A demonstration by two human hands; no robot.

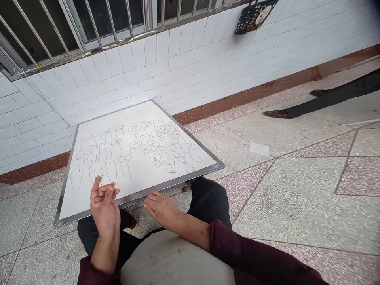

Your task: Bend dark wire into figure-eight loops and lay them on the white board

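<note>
My left hand (106, 204) is raised over the near left edge of a white table (130, 190) with a metal rim. Its thumb is pressed to the fingers, and a thin looped wire (103, 176) shows faintly at the fingertips. My right hand (163, 208) is at the table's near edge with fingers curled; whatever they may hold is hidden. On the left of the tabletop lie several single loops with long tails (116, 166). Farther right are several twisted figure-eight loops (151, 138), made of the same thin dark strand.
A white tiled wall (133, 79) with a barred window (97, 23) stands behind the table. A dark patterned bag (252, 18) hangs on it. At the right, another person's legs (314, 103) extend over the floor. A white paper (259, 149) lies on the tiles.
</note>
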